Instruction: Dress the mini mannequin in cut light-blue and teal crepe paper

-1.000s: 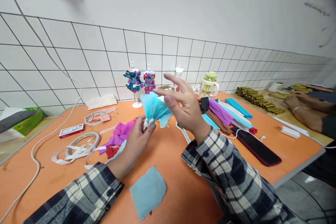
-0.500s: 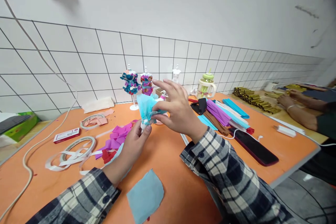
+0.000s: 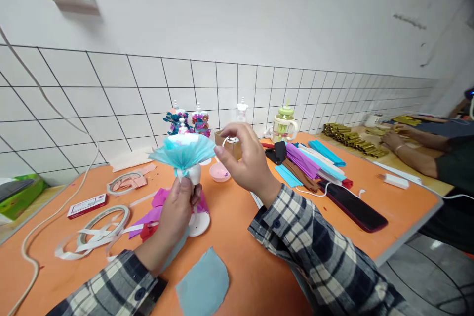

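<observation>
My left hand [image 3: 179, 207] is closed around the lower body of a small white mannequin stand [image 3: 194, 174]. Gathered light-blue crepe paper [image 3: 185, 154] fans out around the mannequin's upper part like a ruffle. Its round white base [image 3: 199, 224] shows below my fingers. To the right of the ruffle, apart from it, my right hand [image 3: 247, 162] is raised with thumb and fingers spread and curved, nothing visible between them. A cut piece of dull-blue paper [image 3: 203, 284] lies in front. Behind stand two mannequins with paper trims, one blue [image 3: 174, 122], one multicoloured [image 3: 200, 122], and a bare white mannequin [image 3: 242, 110].
Tape rolls [image 3: 124, 214], purple paper scraps [image 3: 148, 217] and a small red-white box [image 3: 87, 206] lie left. A pink bowl [image 3: 219, 173] sits mid-table. At right are folded crepe papers [image 3: 303, 160], a phone [image 3: 353, 208] and a lidded cup [image 3: 284, 126]. Another person's hands [image 3: 398, 139] are far right.
The mannequin is now upright, its blue ruffle spread open and its base visible. My right hand has let go of the crepe paper and moved apart from it. The view has shifted slightly.
</observation>
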### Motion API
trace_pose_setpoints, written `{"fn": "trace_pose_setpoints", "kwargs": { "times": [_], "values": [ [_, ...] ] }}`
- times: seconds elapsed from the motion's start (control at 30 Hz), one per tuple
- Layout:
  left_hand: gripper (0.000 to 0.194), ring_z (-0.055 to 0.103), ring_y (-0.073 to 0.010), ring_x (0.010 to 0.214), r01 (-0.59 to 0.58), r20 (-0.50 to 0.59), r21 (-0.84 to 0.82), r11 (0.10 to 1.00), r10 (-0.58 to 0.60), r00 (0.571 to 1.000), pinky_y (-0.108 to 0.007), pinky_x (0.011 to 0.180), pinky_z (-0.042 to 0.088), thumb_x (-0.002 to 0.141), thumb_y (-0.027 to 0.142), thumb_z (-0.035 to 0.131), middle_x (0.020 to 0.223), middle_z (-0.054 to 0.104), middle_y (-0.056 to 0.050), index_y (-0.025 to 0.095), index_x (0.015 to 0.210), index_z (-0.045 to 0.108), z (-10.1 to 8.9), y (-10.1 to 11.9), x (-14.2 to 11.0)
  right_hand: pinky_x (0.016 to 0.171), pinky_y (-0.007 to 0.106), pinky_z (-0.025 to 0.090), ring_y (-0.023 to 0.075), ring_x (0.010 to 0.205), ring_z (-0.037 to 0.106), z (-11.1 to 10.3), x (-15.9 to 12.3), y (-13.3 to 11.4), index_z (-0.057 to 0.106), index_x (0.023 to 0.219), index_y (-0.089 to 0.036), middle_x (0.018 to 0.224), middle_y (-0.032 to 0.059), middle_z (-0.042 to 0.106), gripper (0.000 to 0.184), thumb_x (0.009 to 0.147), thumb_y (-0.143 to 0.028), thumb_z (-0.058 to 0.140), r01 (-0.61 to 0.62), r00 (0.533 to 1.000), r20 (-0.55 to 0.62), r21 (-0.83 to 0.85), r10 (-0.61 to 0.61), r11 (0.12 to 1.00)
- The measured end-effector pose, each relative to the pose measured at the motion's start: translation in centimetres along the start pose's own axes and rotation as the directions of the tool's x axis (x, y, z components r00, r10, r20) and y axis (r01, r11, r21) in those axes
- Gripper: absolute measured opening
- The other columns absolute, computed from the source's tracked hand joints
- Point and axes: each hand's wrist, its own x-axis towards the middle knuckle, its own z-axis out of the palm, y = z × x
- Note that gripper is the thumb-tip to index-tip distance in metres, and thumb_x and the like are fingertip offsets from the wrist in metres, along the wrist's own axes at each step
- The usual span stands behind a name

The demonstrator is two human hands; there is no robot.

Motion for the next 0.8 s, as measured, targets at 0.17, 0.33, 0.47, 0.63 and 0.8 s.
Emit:
{"fn": "trace_pose_setpoints", "kwargs": {
  "times": [0.17,0.33,0.47,0.63,0.8],
  "values": [
    [0.055,0.037,-0.0128,0.058,0.127,0.063,-0.286,0.950,-0.114,0.992,-0.026,0.053,0.036,0.073,0.069,0.076,0.069,0.049,0.004,0.022,0.093,0.055,0.3,1.0,-0.3,0.091,0.036,0.047,0.0217,0.102,0.059,1.1,-0.5,0.3,0.054,0.098,-0.021,0.104,0.0058,0.064,0.017,0.086,-0.030,0.062,-0.077,0.982,0.169,-0.032,0.082,0.996],
    [0.063,0.025,-0.0099,0.051,0.154,0.011,-0.270,0.951,-0.157,0.988,-0.023,0.046,0.026,0.066,0.079,0.075,0.059,0.037,0.008,0.021,0.080,0.054,0.5,1.0,-0.3,0.090,0.036,0.046,0.0219,0.103,0.057,1.4,-0.7,-0.1,0.053,0.098,-0.022,0.105,0.0052,0.063,0.021,0.085,-0.035,0.063,-0.041,0.974,0.220,-0.042,0.050,0.998],
    [0.060,0.022,-0.0101,0.049,0.182,0.002,-0.337,0.924,-0.193,0.981,-0.023,0.045,0.025,0.069,0.077,0.074,0.055,0.034,0.008,0.021,0.076,0.055,0.2,0.8,0.1,0.076,0.030,0.045,0.0172,0.082,0.058,1.8,-1.3,-0.9,0.052,0.086,-0.022,0.085,0.0018,0.062,0.011,0.087,-0.033,0.055,-0.055,0.992,0.114,0.002,0.054,0.998],
    [0.055,0.028,-0.0122,0.050,0.069,-0.016,-0.463,0.884,-0.086,0.996,-0.024,0.046,0.033,0.075,0.076,0.070,0.057,0.038,0.006,0.022,0.080,0.059,-1.2,0.9,1.0,0.059,0.027,0.034,0.0161,0.066,0.057,4.1,-2.9,-1.5,0.062,0.076,-0.022,0.066,-0.0022,0.061,0.017,0.085,-0.037,0.061,-0.266,0.779,0.547,-0.157,0.308,0.951],
    [0.052,0.036,-0.0121,0.054,0.011,-0.047,-0.461,0.887,-0.037,0.998,-0.024,0.051,0.040,0.068,0.065,0.084,0.059,0.044,0.006,0.021,0.090,0.065,-2.6,0.0,1.7,0.061,0.025,0.038,0.0204,0.083,0.067,6.6,-4.8,-0.5,0.065,0.124,-0.026,0.095,0.0017,0.074,0.045,0.086,-0.050,0.065,-0.413,0.513,0.771,-0.164,0.377,0.896]
  ]
}}
